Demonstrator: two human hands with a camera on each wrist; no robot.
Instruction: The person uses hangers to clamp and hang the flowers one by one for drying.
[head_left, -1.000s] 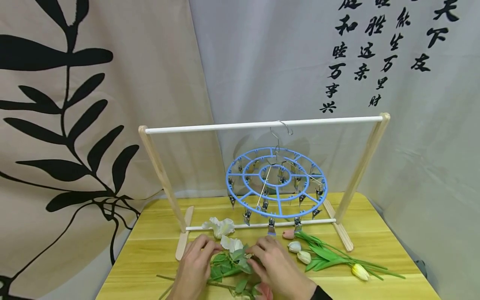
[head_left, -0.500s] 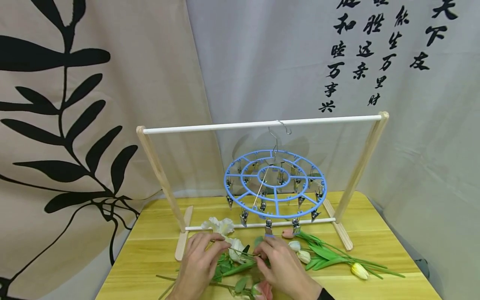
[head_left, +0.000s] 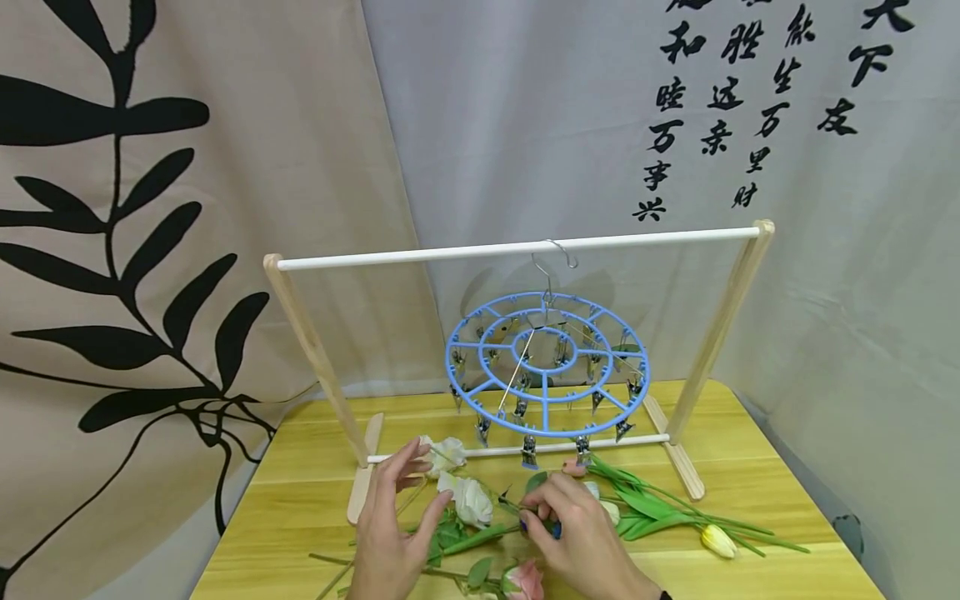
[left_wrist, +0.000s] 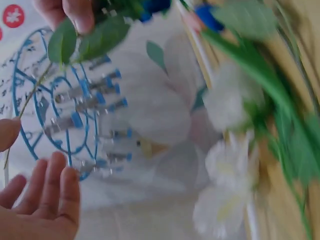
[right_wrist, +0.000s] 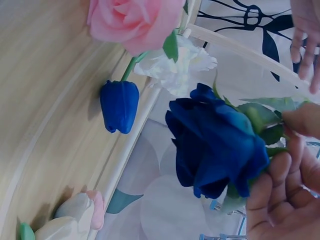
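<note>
My right hand (head_left: 577, 533) pinches a blue rose (right_wrist: 220, 142) at the leafy stem just under its bloom. In the head view that hand mostly hides the bloom. The rose's thin stem (left_wrist: 34, 93) runs towards my left hand (head_left: 393, 525), whose thumb and fingers are spread apart. Seen from the left wrist, the stem passes by the left thumb. Below the hands lie white flowers (head_left: 471, 502), a pink rose (head_left: 523, 579) and green leaves. A blue tulip (right_wrist: 120, 106) shows beside the pink rose in the right wrist view.
Behind the hands stands a rack (head_left: 480, 252) with wooden legs. A blue round clip hanger (head_left: 546, 398) hangs from its bar, its metal clips dangling low over the table (head_left: 292, 517). Several tulips (head_left: 660, 508) lie to the right.
The right hand turned a leafy stem out of the pile, and the blue rose came into view. The left hand, which pinched the stem half a second ago, spread its fingers.
</note>
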